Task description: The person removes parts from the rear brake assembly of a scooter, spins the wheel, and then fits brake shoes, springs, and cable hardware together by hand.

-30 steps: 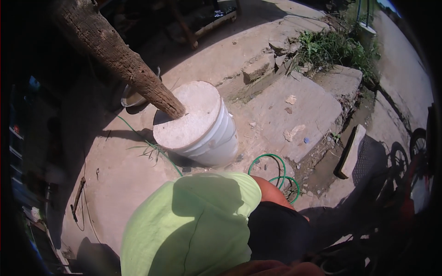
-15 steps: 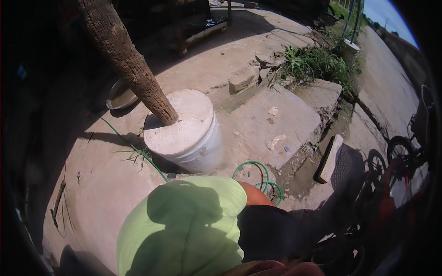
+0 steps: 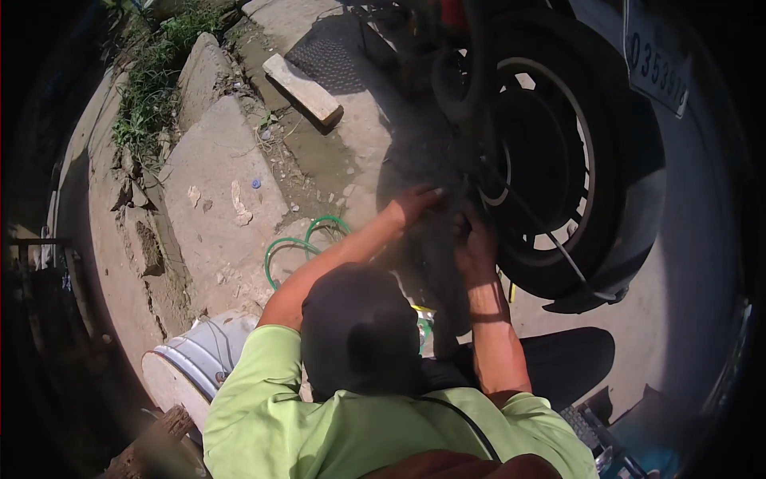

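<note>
My bare arms in light green sleeves reach forward to the shaded lower side of a motorcycle (image 3: 622, 231), beside its wheel (image 3: 594, 188). My left hand (image 3: 413, 204) has its fingers bent together at the dark parts left of the wheel. Close by, my right hand (image 3: 474, 238) has its fingers curled, nearer the tyre. Deep shade hides what either hand grips. A thin metal rod (image 3: 550, 235) slants across the wheel toward the fender. My dark-trousered knee (image 3: 359, 319) stands between my arms.
A white bucket (image 3: 209, 351) stands at left with a wooden post (image 3: 152, 445) beside it. Green hose (image 3: 289, 242) loops on the concrete. A pale block (image 3: 303, 89) lies near a wet gutter (image 3: 307, 156). Metal tools (image 3: 618, 461) are at lower right.
My view has swung right from the bucket and post to the motorcycle. Both hands now show at its lower parts; neither was visible before.
</note>
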`<state>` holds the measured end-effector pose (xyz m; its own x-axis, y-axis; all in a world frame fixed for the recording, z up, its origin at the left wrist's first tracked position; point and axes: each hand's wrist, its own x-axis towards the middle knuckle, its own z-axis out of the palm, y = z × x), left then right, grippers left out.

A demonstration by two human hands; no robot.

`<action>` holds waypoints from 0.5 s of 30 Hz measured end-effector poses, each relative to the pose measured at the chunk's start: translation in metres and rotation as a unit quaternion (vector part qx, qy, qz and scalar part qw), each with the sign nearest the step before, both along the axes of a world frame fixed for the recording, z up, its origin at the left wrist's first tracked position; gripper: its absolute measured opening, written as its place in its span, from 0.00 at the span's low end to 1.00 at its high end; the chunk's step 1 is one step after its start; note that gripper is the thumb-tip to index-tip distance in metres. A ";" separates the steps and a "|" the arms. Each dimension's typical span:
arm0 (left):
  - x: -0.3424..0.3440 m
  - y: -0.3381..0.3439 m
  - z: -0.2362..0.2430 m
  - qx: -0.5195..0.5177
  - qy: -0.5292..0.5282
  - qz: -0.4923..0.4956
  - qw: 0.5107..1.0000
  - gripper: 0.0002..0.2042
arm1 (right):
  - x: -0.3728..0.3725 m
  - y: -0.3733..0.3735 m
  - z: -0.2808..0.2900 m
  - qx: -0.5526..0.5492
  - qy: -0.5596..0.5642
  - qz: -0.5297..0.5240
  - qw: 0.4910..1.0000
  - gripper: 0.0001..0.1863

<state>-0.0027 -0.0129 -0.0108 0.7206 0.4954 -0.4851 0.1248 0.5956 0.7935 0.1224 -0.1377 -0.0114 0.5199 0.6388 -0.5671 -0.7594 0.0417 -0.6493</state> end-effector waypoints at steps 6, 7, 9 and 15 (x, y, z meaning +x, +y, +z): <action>0.022 0.010 -0.004 -0.062 -0.139 0.001 0.988 0.18 | -0.013 -0.004 0.027 0.037 -0.022 0.012 0.999 0.10; 0.023 0.012 -0.002 -0.083 -0.160 0.007 0.984 0.17 | -0.016 -0.003 0.032 0.025 -0.019 0.001 0.999 0.10; 0.027 0.016 -0.022 -0.119 -0.173 0.013 0.978 0.16 | -0.018 -0.001 0.031 0.010 -0.018 -0.010 1.000 0.11; 0.031 0.020 -0.022 0.151 -0.097 -0.048 0.983 0.14 | -0.016 -0.004 0.022 0.064 -0.011 0.006 0.998 0.11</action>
<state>0.0285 0.0075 -0.0331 0.8355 0.5208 -0.1755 -0.0015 0.3214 0.9469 0.1064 -0.1422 0.0102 0.5226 0.7117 -0.4695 -0.7462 0.1154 -0.6557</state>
